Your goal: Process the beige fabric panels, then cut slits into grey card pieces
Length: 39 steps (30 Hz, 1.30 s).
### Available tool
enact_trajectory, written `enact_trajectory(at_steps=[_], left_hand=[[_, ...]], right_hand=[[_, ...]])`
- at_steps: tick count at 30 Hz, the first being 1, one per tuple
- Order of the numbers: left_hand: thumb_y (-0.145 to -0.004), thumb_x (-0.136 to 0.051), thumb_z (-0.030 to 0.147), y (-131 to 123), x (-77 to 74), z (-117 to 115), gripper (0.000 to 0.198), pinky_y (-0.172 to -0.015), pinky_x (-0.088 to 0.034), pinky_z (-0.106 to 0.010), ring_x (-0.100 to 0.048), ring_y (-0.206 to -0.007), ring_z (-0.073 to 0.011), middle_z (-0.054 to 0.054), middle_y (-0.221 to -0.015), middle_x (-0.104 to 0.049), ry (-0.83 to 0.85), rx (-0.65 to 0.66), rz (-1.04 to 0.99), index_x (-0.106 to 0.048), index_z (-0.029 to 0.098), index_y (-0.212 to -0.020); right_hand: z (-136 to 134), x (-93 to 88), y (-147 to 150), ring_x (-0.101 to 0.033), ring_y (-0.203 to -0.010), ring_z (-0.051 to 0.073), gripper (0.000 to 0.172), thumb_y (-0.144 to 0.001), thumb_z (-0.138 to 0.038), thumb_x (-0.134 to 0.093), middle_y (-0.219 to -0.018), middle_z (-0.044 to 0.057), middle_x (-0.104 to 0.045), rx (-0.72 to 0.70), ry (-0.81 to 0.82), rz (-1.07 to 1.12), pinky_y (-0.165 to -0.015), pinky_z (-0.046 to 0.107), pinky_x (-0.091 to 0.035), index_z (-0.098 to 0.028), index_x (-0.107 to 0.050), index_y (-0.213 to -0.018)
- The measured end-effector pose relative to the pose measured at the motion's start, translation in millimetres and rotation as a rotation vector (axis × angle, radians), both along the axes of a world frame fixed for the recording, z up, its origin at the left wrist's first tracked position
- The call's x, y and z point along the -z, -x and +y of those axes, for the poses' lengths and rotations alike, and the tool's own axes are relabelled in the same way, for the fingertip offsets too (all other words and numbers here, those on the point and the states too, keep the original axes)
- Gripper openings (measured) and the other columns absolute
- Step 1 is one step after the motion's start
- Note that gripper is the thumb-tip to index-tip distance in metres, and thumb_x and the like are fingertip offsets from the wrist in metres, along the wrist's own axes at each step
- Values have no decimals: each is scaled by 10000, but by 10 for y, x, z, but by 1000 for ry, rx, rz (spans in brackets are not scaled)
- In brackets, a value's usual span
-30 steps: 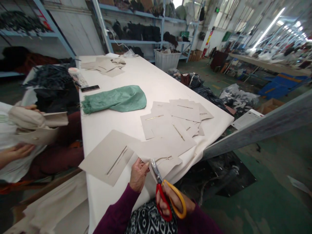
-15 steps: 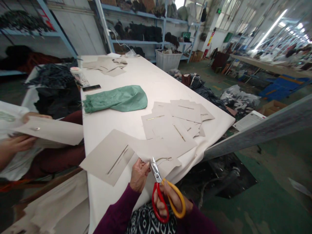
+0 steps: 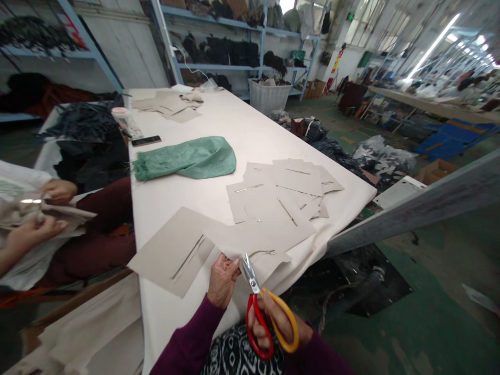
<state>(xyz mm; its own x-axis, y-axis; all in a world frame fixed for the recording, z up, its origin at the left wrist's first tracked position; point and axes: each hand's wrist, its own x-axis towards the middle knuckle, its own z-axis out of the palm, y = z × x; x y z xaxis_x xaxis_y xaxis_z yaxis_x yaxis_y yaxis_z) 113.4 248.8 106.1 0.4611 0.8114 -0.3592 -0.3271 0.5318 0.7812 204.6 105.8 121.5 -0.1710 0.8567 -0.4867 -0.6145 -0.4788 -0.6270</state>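
My left hand (image 3: pixel 223 280) pinches the near edge of a beige fabric piece (image 3: pixel 238 237) that lies on the white table (image 3: pixel 164 333). In my right hand (image 3: pixel 278 319) are scissors (image 3: pixel 252 276) with one red and one yellow handle. Their blades point away from me, slightly parted, with the tips beside the fabric edge at my left fingertips. To the left lies another beige piece (image 3: pixel 172 245) with a long zipper slit. Several beige pieces with metallic zippers (image 3: pixel 289 187) overlap farther right.
A green cloth bundle (image 3: pixel 187 159) and a dark phone (image 3: pixel 146 140) lie farther back. At the left sits a person (image 3: pixel 39 234) handling beige fabric. A metal beam (image 3: pixel 390 213) runs along the right.
The scissors and my right hand have shifted very slightly right, and my left hand slightly left. The person at the left has bunched up the fabric that was spread out before.
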Motion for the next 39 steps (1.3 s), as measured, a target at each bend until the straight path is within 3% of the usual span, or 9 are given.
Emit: enact_trajectory(at_steps=[9,19,27,31,39], left_hand=[[-656,-742,254,56,-19,89,350,-610,-430,-208,-552,-667,-90,12,-808,-626,10,-40,2,-545,172,-933],[-656,-746,252,22,-34,21,355,-567,-419,-187,-521,-577,-79,37,-657,-597,-65,35,6,-564,156,-946],[-643,-755,241,13,-97,10,362,-723,-472,-241,-613,-765,-131,-34,-853,-671,2,42,-62,-579,161,-948],[-643,-749,256,9,-91,3,356,-620,-449,-214,-586,-665,-111,-17,-788,-656,-47,30,-3,-580,161,-942],[-644,-741,277,29,-10,3,332,-557,-410,-204,-511,-547,-85,23,-655,-608,-81,47,54,-571,161,-905]], right_hand=[[-84,7,18,-424,-400,51,601,-846,-666,-383,-553,-26,-466,-26,13,-13,-402,180,-344,-101,-587,-821],[17,-60,-2,-433,-406,56,633,-816,-702,-395,-555,-24,-468,0,-20,-20,-407,191,-336,-97,-582,-811],[25,57,30,-410,-370,54,721,-786,-759,-345,-525,-23,-467,25,-78,70,-381,195,-338,-81,-589,-807],[32,98,47,-398,-347,52,771,-759,-802,-278,-496,-30,-455,-2,-50,104,-362,193,-330,-90,-575,-760],[-1,-29,92,-423,-359,59,551,-833,-657,-427,-479,-57,-459,39,-70,-248,-375,181,-343,-124,-567,-818]])
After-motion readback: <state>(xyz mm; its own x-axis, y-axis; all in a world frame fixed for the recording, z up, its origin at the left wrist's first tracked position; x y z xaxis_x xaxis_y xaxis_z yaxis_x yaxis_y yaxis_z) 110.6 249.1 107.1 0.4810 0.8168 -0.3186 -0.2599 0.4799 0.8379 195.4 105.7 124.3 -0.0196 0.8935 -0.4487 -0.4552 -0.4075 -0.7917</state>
